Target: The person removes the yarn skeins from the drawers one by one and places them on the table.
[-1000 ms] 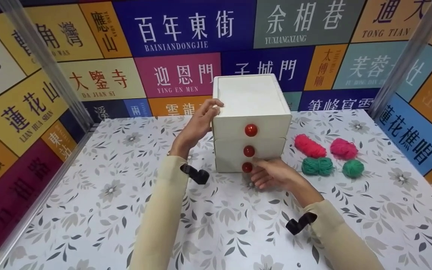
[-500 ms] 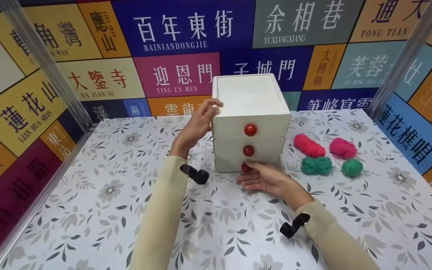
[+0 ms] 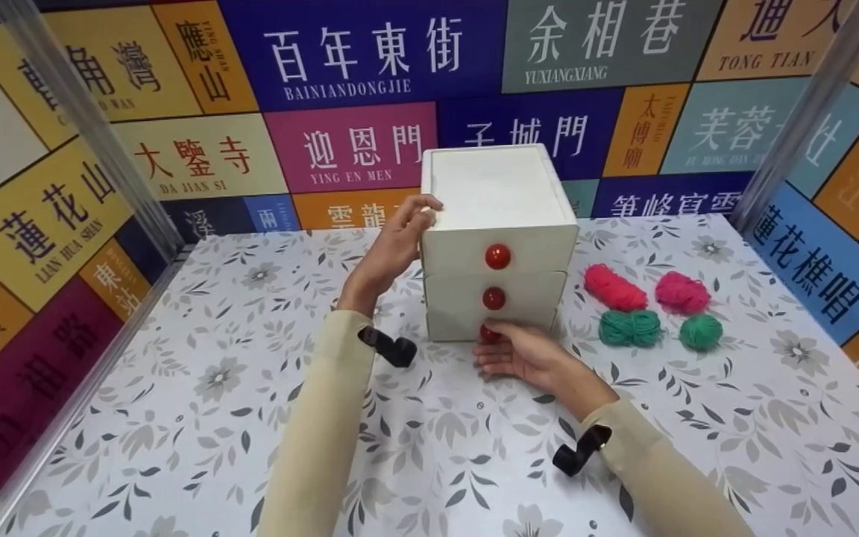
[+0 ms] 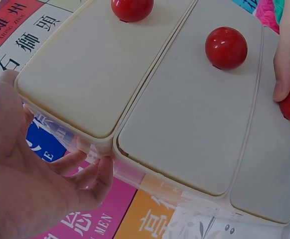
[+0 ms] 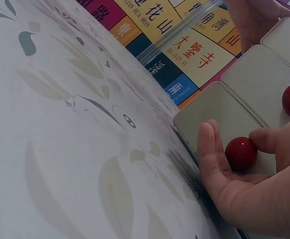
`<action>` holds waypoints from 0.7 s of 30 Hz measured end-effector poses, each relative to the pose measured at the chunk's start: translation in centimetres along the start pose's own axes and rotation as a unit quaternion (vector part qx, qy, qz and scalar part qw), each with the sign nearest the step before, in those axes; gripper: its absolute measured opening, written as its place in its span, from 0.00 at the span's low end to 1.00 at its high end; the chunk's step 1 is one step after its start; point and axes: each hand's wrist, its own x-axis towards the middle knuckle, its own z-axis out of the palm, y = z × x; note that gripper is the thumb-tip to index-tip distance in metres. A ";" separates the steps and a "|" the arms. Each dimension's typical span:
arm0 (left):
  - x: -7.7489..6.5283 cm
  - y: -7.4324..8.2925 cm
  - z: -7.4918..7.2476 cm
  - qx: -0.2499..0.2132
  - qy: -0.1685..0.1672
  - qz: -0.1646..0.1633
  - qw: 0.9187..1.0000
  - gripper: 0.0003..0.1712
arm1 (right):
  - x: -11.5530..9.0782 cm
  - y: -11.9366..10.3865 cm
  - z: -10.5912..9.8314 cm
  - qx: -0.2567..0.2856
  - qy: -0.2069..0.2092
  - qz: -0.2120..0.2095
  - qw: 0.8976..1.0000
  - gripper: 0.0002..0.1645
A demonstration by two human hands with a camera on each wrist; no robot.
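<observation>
Left hand [image 3: 397, 242] gripping white drawer unit [image 3: 455, 252], right hand [image 3: 526, 353] pinching lowest red knob [image 5: 241, 154]

We face a back wall [image 3: 347, 142] patched with coloured panels of Chinese characters and romanised names, a navy BAINIANDONGJIE panel [image 3: 366, 52] at the upper centre of the frame. A left wall [image 3: 23, 380] and right wall [image 3: 821, 276] match it. Translucent posts [image 3: 94, 134] mark both upper corners. Below, we see a white surface [image 3: 198, 447] printed with grey leaves and flowers.
</observation>
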 end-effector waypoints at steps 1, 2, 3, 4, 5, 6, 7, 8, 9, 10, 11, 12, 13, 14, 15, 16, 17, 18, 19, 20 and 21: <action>0.0 0.0 0.0 -0.001 0.000 -0.002 1.000 0.14 | 0.0 0.0 0.0 -0.002 0.000 0.000 1.000 0.16; -0.1 0.0 0.0 0.000 0.001 -0.004 1.000 0.14 | 0.0 0.0 0.0 -0.004 -0.001 -0.001 1.000 0.16; -0.1 0.0 0.0 0.001 0.002 -0.005 1.000 0.14 | 0.0 0.0 0.0 -0.006 0.001 -0.001 1.000 0.15; -0.1 0.0 0.0 0.001 0.002 -0.005 1.000 0.14 | 0.0 0.0 0.0 -0.008 0.003 -0.001 1.000 0.15; -0.1 0.1 0.0 0.003 0.003 -0.005 1.000 0.14 | 0.0 -0.1 0.1 -0.009 0.006 -0.001 1.000 0.14; -0.1 0.1 0.0 0.001 0.004 -0.004 1.000 0.14 | 0.0 -0.1 0.0 -0.009 0.007 -0.001 1.000 0.14; 0.0 0.2 0.0 0.000 0.005 -0.002 1.000 0.14 | -0.1 -0.1 0.0 -0.009 0.008 -0.001 1.000 0.14; 0.0 0.2 0.0 0.000 0.007 -0.001 1.000 0.14 | -0.1 -0.1 0.0 -0.009 0.007 -0.001 1.000 0.14; 0.0 0.2 0.0 -0.001 0.009 0.000 1.000 0.14 | -0.1 -0.2 0.0 -0.010 0.007 0.001 1.000 0.14; 0.0 0.2 0.1 -0.001 0.011 0.002 1.000 0.14 | -0.2 -0.2 0.0 -0.012 0.005 0.002 1.000 0.13; 0.0 0.2 0.1 0.001 0.012 0.003 1.000 0.14 | -0.3 -0.2 0.0 -0.014 0.003 0.003 1.000 0.13; 0.0 0.2 0.1 0.000 0.014 0.005 1.000 0.14 | -0.3 -0.3 0.1 -0.017 0.001 0.004 1.000 0.13; 0.0 0.2 0.1 0.003 0.016 0.006 1.000 0.14 | -0.4 -0.3 0.1 -0.020 -0.002 0.004 1.000 0.13; 0.0 0.3 0.1 0.005 0.018 0.008 1.000 0.14 | -0.5 -0.4 0.1 -0.023 -0.004 0.003 1.000 0.13; 0.0 0.3 0.1 0.006 0.019 0.009 1.000 0.14 | -0.6 -0.4 0.2 -0.026 -0.005 0.003 1.000 0.14; 0.0 0.3 0.2 0.006 0.020 0.011 1.000 0.14 | -0.7 -0.5 0.2 -0.029 -0.006 0.002 1.000 0.14; 0.0 0.4 0.2 0.006 0.020 0.012 1.000 0.14 | -0.7 -0.5 0.3 -0.031 -0.007 0.001 0.999 0.14; -0.1 0.4 0.2 0.006 0.019 0.012 1.000 0.14 | -0.8 -0.5 0.3 -0.033 -0.009 0.000 0.999 0.14; -0.1 0.4 0.2 0.008 0.019 0.012 1.000 0.14 | -0.9 -0.5 0.3 -0.035 -0.010 0.001 0.999 0.15; -0.1 0.4 0.2 0.008 0.018 0.011 1.000 0.14 | -0.9 -0.4 0.3 -0.037 -0.012 0.003 0.999 0.15; -0.1 0.4 0.1 0.007 0.016 0.009 1.000 0.14 | -1.0 -0.4 0.3 -0.039 -0.014 0.005 0.999 0.16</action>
